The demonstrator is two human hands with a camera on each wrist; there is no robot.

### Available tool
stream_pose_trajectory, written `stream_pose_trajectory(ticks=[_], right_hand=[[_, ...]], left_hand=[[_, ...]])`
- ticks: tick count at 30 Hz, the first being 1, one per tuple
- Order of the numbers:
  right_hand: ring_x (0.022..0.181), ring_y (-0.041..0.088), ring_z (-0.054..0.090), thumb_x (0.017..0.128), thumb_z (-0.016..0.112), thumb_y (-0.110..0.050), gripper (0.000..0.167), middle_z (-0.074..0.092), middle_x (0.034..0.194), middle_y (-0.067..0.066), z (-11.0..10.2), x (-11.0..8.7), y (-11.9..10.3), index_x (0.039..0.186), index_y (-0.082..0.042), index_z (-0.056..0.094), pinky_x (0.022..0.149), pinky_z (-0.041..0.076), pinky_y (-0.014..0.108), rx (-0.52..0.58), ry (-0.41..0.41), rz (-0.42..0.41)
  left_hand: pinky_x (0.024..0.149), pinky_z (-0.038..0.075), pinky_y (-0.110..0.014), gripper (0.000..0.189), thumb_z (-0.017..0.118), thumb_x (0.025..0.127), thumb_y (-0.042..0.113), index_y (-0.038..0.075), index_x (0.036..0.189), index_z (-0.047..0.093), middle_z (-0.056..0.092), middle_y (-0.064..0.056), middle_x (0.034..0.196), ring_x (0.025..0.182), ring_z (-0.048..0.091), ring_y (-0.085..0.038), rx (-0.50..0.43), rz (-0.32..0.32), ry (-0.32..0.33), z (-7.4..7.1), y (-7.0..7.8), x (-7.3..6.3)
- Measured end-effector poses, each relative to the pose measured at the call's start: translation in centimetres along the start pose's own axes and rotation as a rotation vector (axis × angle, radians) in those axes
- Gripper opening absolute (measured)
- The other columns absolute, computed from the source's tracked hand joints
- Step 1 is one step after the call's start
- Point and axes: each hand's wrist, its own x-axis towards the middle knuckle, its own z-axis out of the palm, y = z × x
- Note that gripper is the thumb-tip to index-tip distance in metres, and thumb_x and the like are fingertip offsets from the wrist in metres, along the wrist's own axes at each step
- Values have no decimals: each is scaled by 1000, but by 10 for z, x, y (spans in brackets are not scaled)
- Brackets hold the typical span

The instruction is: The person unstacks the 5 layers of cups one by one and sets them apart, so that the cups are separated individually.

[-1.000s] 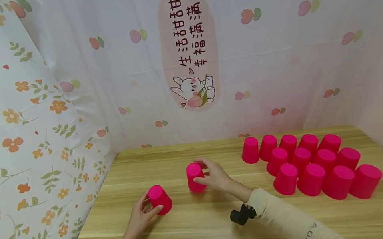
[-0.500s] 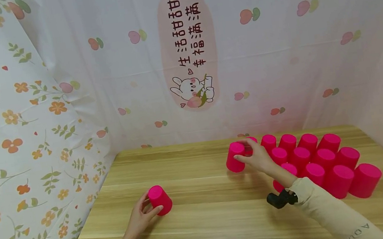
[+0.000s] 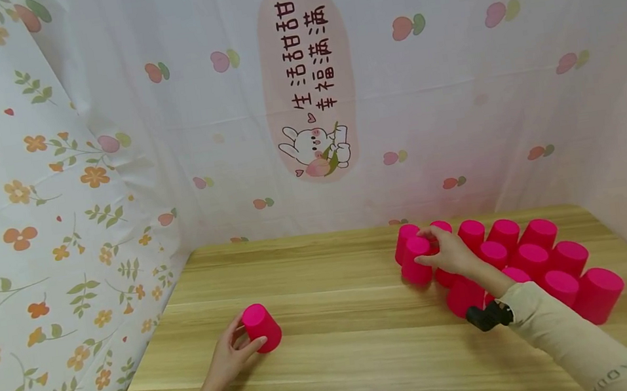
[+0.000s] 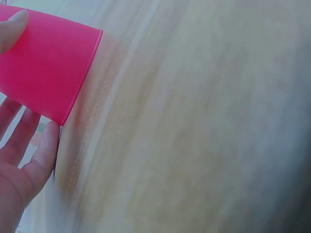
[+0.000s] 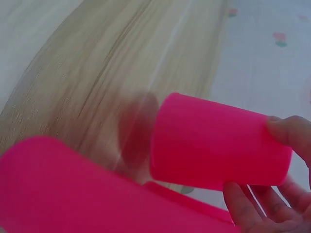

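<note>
In the head view, my left hand [image 3: 231, 351] holds an upside-down pink cup [image 3: 262, 328] on the left part of the table. The left wrist view shows my thumb on one side of this cup [image 4: 46, 63] and fingers on the other. My right hand [image 3: 453, 253] grips a second inverted pink cup [image 3: 416, 262] between thumb and fingers, at the left end of the cup group. In the right wrist view, this cup [image 5: 218, 143] appears slightly above the table, over its reddish reflection. My right hand and forearm partly hide several cups behind them.
Several inverted pink cups stand in rows on the right, among them a back-left cup [image 3: 406, 239] and a front-right cup [image 3: 599, 293]. The wooden table [image 3: 336, 364] meets a printed white curtain [image 3: 427, 108] at the back and a floral cloth [image 3: 48, 257] at left.
My right hand has carried its cup from mid-table rightward to the left end of the cup group. My left hand and its cup have stayed in place.
</note>
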Motion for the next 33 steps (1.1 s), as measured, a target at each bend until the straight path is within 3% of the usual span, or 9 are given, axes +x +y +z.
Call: stream_pose_trajectory(ticks=[14, 24, 33], right_hand=[[96, 38, 51, 74, 71, -10, 53, 52, 108, 26, -2, 3, 6, 116, 9, 45, 79, 46, 44, -90, -76, 11], [95, 38, 52, 71, 72, -8, 52, 55, 104, 25, -3, 3, 3, 112, 11, 46, 79, 46, 44, -123, -105, -29], [104, 41, 48, 73, 71, -12, 57, 52, 113, 27, -12, 6, -1, 118, 11, 45, 82, 45, 45, -127, -215, -41]], left_hand=[[88, 43, -38, 63, 67, 76, 1, -5, 130, 37, 45, -22, 122, 108, 45, -34, 4, 30, -1, 1, -3, 1], [88, 42, -40, 63, 67, 76, 0, -4, 131, 36, 44, -21, 124, 108, 44, -34, -5, 18, -4, 0, -4, 1], [88, 41, -45, 60, 65, 76, -4, -10, 129, 35, 44, -27, 121, 106, 44, -40, 4, 4, 0, 2, 21, -5]])
